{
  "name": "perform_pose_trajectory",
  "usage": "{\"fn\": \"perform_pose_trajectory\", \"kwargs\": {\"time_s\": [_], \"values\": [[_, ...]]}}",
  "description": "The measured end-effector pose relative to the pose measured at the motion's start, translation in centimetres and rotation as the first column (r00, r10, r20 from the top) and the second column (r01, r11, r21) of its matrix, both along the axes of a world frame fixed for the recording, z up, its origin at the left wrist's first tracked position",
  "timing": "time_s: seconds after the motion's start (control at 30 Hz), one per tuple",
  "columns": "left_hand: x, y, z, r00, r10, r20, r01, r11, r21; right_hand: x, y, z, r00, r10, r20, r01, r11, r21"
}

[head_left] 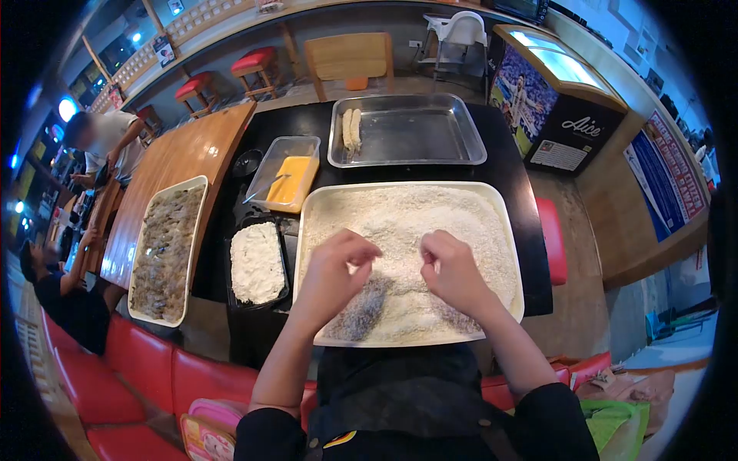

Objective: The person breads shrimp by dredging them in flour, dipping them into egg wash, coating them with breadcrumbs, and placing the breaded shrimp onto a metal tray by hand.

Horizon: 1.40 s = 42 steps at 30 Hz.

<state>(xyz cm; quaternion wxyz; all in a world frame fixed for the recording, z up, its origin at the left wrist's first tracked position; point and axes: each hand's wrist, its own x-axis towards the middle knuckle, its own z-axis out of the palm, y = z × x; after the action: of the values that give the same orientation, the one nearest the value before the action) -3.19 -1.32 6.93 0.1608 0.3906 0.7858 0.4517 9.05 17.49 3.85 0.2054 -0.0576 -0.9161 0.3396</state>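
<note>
Both hands are over a white tray (503, 230) of pale breadcrumbs (415, 203). My left hand (338, 269) has its fingers curled above the crumbs, left of the middle. My right hand (448, 265) is curled too, a short way to the right, its fingertips pointing inward. The hands are apart, and what lies between the fingers of either is too small or hidden to make out. Behind the crumb tray, a metal tray (415, 131) holds a few coated sticks (351, 131) at its left end.
To the left are a plastic tub of yellow liquid (292, 183) with a utensil, a black tray of white flour (257, 261), a small dark bowl (247, 162) and a long tray of greyish pieces (165, 253). Two people (111, 138) are at far left; red seats (207, 380) line the near side.
</note>
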Motion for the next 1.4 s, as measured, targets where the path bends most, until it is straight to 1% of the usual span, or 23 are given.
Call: {"fn": "perform_pose_trajectory", "kwargs": {"time_s": [0.03,0.07,0.13,0.17,0.2,0.27,0.3,0.37,0.4,0.5,0.6,0.7,0.8,0.83,0.9,0.97,1.0,1.1,1.2,1.23,1.27,1.3,1.4], "values": [[-0.3,0.3,-1.6,0.952,-0.131,-0.275,0.15,0.988,0.048,-0.3,-0.3,-0.3,0.993,0.0,-0.116,0.01,0.996,0.087],[0.1,0.2,-2.2,0.937,-0.136,-0.322,0.143,0.99,-0.003,-0.7,-0.9,-0.9,0.973,0.009,-0.229,0.031,0.985,0.17],[1.0,0.3,-2.4,0.899,-0.153,-0.41,0.12,0.987,-0.105,-0.5,-0.9,-1.1,0.988,0.016,-0.152,0.011,0.984,0.179],[0.8,0.2,-2.0,0.965,-0.131,-0.226,0.093,0.981,-0.17,0.0,-0.4,-1.0,0.999,0.019,0.038,-0.022,0.995,0.099],[0.7,0.2,-1.2,0.984,-0.088,-0.157,0.063,0.986,-0.157,0.3,-0.1,-1.0,0.973,0.036,0.228,-0.04,0.999,0.013],[0.7,0.1,-0.5,1.0,-0.001,-0.006,0.0,0.99,-0.14,0.5,-0.6,-1.3,0.999,0.039,-0.001,-0.038,0.995,0.094],[0.7,0.0,-1.4,0.989,-0.074,-0.132,0.072,0.997,-0.015,0.5,-0.7,-1.3,0.992,0.047,-0.119,-0.031,0.99,0.138],[0.9,0.2,-2.8,0.974,-0.06,-0.22,0.056,0.998,-0.023,0.4,-1.0,-1.3,0.999,-0.001,-0.051,-0.002,0.998,-0.057],[1.0,0.3,-2.8,0.963,-0.051,-0.266,0.046,0.999,-0.026,0.2,-1.1,-1.1,1.0,-0.019,-0.017,0.017,0.988,-0.152],[0.8,0.5,-2.0,0.995,0.093,0.035,-0.089,0.99,-0.109,0.5,-1.6,0.1,0.986,-0.042,0.16,0.081,0.966,-0.245],[0.7,0.3,-2.8,0.979,0.054,-0.197,-0.05,0.998,0.026,0.6,-1.2,-1.0,0.999,-0.05,-0.002,0.05,0.997,0.056],[0.9,0.0,-2.1,0.992,0.079,-0.096,-0.078,0.997,0.016,0.4,-1.2,-1.1,0.984,-0.13,-0.124,0.115,0.986,-0.123],[0.5,-0.3,-2.5,0.995,0.092,-0.042,-0.093,0.995,-0.025,1.1,-1.2,0.3,0.958,-0.191,0.213,0.236,0.949,-0.211],[0.4,-0.3,-3.0,0.98,0.048,-0.195,-0.047,0.999,0.008,1.2,-0.9,0.1,0.973,-0.172,0.155,0.19,0.976,-0.11],[0.5,-0.3,-3.7,0.874,-0.019,-0.486,0.053,0.997,0.056,1.3,-0.4,-0.8,0.993,-0.108,0.047,0.103,0.989,0.105],[0.8,-0.2,-3.6,0.98,0.04,-0.197,-0.03,0.998,0.049,0.8,-0.8,-2.1,0.989,-0.124,-0.084,0.119,0.991,-0.059],[0.9,0.0,-3.2,0.997,0.07,-0.045,-0.069,0.997,0.036,0.5,-1.1,-2.2,0.979,-0.141,-0.147,0.12,0.983,-0.141],[0.8,0.1,-2.6,0.991,0.061,-0.121,-0.067,0.997,-0.049,0.8,-1.4,-1.6,0.989,-0.109,0.099,0.129,0.965,-0.229],[0.9,0.2,-3.4,0.95,-0.034,-0.311,0.053,0.997,0.052,0.5,-1.4,-1.4,0.96,-0.124,0.25,0.126,0.992,0.009],[1.0,0.2,-3.0,0.976,-0.007,-0.219,0.014,0.999,0.031,0.2,-1.4,-1.7,0.99,-0.127,0.064,0.126,0.992,0.022],[1.1,0.1,-2.4,0.992,0.023,-0.125,-0.023,1.0,0.007,-0.3,-1.5,-2.4,0.984,-0.123,-0.125,0.129,0.991,0.034],[1.2,0.2,-1.9,0.998,0.055,-0.031,-0.056,0.998,-0.021,-0.6,-1.6,-2.6,0.945,-0.114,-0.308,0.134,0.99,0.045],[0.5,-0.6,-1.9,0.999,0.021,0.046,-0.017,0.995,-0.102,0.4,-0.8,-2.1,0.987,-0.13,-0.091,0.123,0.989,-0.084]]}}
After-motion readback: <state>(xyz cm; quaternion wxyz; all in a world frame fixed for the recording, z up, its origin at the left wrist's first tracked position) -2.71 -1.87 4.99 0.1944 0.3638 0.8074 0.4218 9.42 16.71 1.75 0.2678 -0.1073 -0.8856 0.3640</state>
